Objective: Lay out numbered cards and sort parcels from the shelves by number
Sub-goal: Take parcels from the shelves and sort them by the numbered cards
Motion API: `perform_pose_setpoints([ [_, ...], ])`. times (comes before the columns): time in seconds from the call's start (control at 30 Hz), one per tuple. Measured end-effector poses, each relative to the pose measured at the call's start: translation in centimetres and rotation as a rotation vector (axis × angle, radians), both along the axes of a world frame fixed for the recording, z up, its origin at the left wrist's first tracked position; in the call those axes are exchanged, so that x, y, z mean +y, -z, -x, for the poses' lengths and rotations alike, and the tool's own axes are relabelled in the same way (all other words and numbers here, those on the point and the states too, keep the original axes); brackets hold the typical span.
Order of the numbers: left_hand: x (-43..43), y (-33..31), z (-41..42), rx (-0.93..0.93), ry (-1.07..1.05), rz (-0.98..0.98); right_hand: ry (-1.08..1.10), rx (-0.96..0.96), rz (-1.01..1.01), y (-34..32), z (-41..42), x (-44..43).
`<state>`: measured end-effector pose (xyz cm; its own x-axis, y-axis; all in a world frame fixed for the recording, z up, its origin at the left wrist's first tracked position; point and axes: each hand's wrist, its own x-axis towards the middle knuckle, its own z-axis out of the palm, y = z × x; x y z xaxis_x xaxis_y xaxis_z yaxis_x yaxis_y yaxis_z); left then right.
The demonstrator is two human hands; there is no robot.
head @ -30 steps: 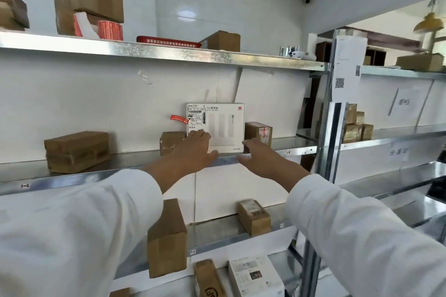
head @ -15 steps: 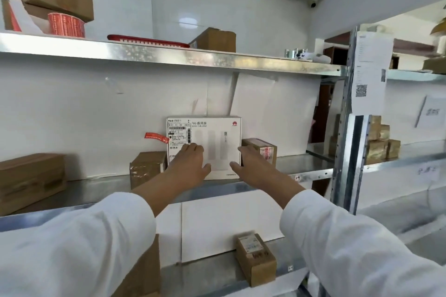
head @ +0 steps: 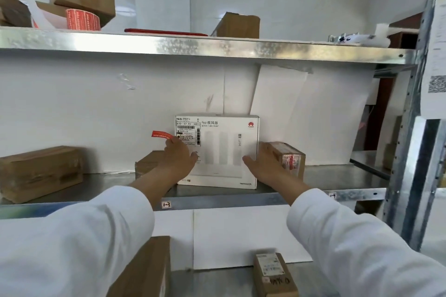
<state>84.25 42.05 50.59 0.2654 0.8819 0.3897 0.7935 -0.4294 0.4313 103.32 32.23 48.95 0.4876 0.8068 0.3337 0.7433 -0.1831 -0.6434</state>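
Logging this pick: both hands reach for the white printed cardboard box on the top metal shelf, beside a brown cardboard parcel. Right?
Wrong shelf: the head view shows the white printed cardboard box on the middle metal shelf. Left hand and right hand do reach for it, beside a brown cardboard parcel.

head cam | wide-angle, worn on head | faced forward at metal shelving (head: 217, 200) | near; both sleeves (head: 72, 248) filled lower frame
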Motion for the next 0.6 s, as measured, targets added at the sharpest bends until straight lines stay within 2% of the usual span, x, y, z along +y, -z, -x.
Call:
perform_pose_setpoints([
  [0.13, 1.9, 0.3, -2.1, -0.169, -0.024, 0.119, -0.031, 0.133, -0.063, 1.2, -1.2, 2.3],
  [0.33, 3.3, 1.1, -3.4, -0.516, -0.043, 0.13, -0.106, 0.287, -0.168, 3.3, -2.8, 4.1],
  [0.53, 2.5, 2.4, -2.6, -0.48, 0.045, 0.18, -0.211, 0.469, -0.201, 5.0, -3.6, 4.9],
  [0.6, 3.3, 3.1, -2.2, -0.537, 0.042, 0.159, -0.206, 0.479, -0.247, 5.2, -3.6, 5.3],
])
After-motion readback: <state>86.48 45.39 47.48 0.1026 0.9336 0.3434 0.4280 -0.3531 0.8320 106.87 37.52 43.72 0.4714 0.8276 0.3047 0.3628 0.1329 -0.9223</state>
